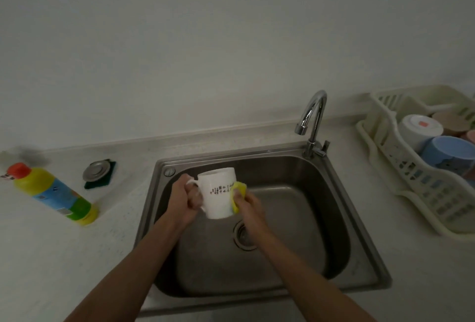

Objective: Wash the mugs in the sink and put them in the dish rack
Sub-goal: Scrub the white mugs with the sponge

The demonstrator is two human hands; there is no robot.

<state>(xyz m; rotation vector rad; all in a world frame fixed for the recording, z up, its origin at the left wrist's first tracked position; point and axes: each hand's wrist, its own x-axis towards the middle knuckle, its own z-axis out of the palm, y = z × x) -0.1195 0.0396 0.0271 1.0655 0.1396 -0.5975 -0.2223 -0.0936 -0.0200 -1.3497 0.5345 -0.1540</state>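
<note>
Here we hold the white mug point(218, 194) over the sink point(308, 206), near upright, mouth up, handle pointing left. Our left grip point(185, 199) curls closed round the handle; our right grip point(248, 207) pinches a yellow sponge point(238, 191) against its side.

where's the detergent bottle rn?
Head view, far left: the detergent bottle sits on the counter to the left of the sink. Its nearest neighbour is the metal sink plug, which rests on a green pad.
</note>
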